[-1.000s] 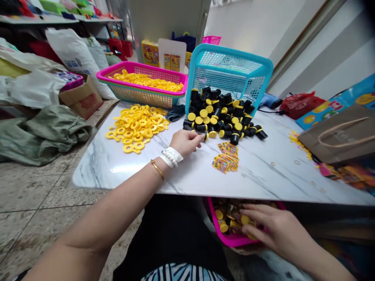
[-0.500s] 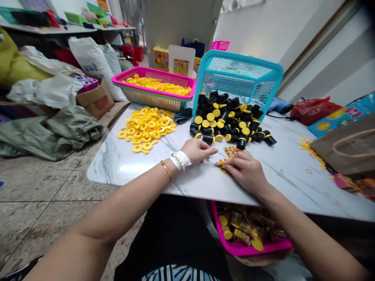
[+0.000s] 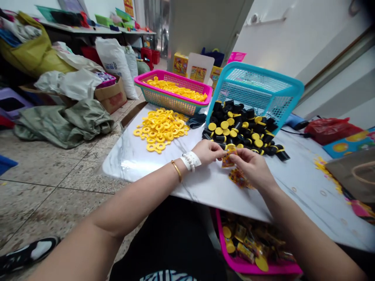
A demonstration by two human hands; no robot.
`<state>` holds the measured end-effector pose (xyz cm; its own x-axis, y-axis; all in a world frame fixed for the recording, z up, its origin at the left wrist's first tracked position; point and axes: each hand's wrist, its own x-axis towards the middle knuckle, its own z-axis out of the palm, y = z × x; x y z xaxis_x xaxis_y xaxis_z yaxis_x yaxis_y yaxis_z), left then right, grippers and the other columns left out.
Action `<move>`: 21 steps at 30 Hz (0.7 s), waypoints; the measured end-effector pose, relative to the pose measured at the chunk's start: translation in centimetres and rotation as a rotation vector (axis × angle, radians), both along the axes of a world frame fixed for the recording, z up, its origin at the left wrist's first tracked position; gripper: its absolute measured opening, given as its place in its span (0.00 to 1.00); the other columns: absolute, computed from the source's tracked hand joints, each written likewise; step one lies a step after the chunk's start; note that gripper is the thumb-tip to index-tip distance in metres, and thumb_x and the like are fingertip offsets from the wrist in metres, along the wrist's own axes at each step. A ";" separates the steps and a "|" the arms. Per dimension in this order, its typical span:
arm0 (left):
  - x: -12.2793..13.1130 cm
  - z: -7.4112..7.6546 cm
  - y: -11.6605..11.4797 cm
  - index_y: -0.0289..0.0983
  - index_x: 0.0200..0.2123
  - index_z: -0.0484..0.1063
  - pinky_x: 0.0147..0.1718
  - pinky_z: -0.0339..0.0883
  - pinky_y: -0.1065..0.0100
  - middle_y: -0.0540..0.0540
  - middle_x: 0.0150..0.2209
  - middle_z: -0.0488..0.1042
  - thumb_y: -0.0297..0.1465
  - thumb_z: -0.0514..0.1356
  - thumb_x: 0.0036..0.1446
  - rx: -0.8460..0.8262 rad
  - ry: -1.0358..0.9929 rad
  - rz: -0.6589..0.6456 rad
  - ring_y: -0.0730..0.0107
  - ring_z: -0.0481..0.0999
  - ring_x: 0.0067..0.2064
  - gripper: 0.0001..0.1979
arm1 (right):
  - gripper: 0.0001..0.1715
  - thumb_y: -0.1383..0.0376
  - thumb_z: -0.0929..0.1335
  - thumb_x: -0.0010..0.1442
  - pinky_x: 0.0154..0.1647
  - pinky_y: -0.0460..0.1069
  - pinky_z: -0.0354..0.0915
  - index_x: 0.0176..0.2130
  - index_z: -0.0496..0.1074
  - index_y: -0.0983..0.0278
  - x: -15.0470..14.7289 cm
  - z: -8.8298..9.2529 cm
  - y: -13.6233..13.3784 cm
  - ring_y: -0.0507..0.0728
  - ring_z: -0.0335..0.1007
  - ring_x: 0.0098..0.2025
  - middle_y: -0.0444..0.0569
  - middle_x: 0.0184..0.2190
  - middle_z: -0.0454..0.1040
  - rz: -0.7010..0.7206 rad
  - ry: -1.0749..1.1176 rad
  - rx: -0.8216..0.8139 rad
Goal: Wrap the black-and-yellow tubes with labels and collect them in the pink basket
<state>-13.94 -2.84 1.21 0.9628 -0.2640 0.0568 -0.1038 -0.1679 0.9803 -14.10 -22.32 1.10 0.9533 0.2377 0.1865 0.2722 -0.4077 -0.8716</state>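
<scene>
From where I watch, I take the hands as my clock's centre, with twelve pointing away from the wearer. My right hand (image 3: 254,164) pinches a small flat printed card, yellow and orange (image 3: 229,159), between thumb and fingers, just above the white marble-patterned tabletop (image 3: 205,189). My left hand (image 3: 206,151) comes in from the nine o'clock side, fingers curled and tips drawn together at the card's left edge; whether they grip it too, I cannot tell. That wrist wears white bands and a thin gold-coloured bangle (image 3: 176,171).

At five o'clock, close under my right hand, I have a blurred little pile of similar printed cards (image 3: 238,178) on the table. Just beyond the fingertips, from twelve to one, black plastic cylinders with round yellow caps (image 3: 238,125) lie heaped, spilling out of a tipped light-blue mesh plastic basket (image 3: 263,72). At ten I see a loose heap of flat yellow plastic rings (image 3: 161,128), and past it, towards eleven, a pink-rimmed mesh basket (image 3: 168,100) full of yellow pieces. Farther down at five, below the table's edge, a bright pink plastic basket (image 3: 241,267) holds yellow-capped cylinders in printed wrapping.
</scene>
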 end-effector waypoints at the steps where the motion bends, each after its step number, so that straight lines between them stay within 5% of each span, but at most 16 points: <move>1: -0.2 0.0 -0.1 0.34 0.22 0.76 0.27 0.57 0.72 0.49 0.21 0.73 0.34 0.62 0.57 0.084 -0.071 0.012 0.75 0.66 0.24 0.14 | 0.22 0.48 0.72 0.56 0.30 0.50 0.70 0.36 0.75 0.64 0.0 0.0 0.0 0.55 0.73 0.29 0.49 0.30 0.79 0.021 0.051 0.014; 6: -0.7 -0.5 -0.9 0.36 0.18 0.75 0.28 0.53 0.67 0.47 0.18 0.70 0.33 0.60 0.59 0.414 -0.317 -0.006 0.71 0.64 0.23 0.17 | 0.25 0.51 0.65 0.64 0.24 0.48 0.59 0.23 0.73 0.63 -1.0 -0.2 -0.3 0.53 0.63 0.22 0.45 0.19 0.70 -0.001 -0.223 -0.424; 9: -0.6 -1.0 -1.2 0.37 0.16 0.74 0.27 0.53 0.66 0.46 0.17 0.69 0.33 0.63 0.56 0.483 -0.344 0.002 0.70 0.63 0.22 0.17 | 0.22 0.56 0.64 0.65 0.31 0.50 0.63 0.27 0.77 0.62 -1.7 -0.1 -1.2 0.55 0.69 0.28 0.49 0.26 0.75 -0.001 -0.425 -0.550; 12: -0.5 -0.8 -1.1 0.36 0.20 0.76 0.29 0.57 0.67 0.45 0.20 0.71 0.37 0.65 0.54 0.433 -0.337 0.114 0.69 0.66 0.24 0.15 | 0.16 0.57 0.66 0.64 0.37 0.51 0.66 0.33 0.80 0.60 -1.6 0.8 -1.9 0.57 0.72 0.36 0.51 0.34 0.76 -0.108 -0.508 -0.431; 16: -1.1 0.5 -0.5 0.35 0.26 0.77 0.29 0.59 0.71 0.48 0.22 0.74 0.39 0.62 0.58 0.162 -0.360 0.286 0.73 0.68 0.25 0.14 | 0.17 0.53 0.70 0.61 0.27 0.48 0.61 0.32 0.80 0.63 -0.9 2.2 -0.9 0.53 0.66 0.26 0.45 0.24 0.73 -0.248 -0.277 -0.118; 21: -1.9 1.4 -0.5 0.35 0.27 0.79 0.25 0.60 0.73 0.49 0.22 0.75 0.41 0.60 0.58 -0.119 -0.334 0.312 0.76 0.68 0.24 0.17 | 0.25 0.48 0.71 0.58 0.20 0.46 0.52 0.24 0.75 0.65 -0.7 2.8 1.7 0.49 0.55 0.20 0.42 0.16 0.64 -0.266 -0.108 0.094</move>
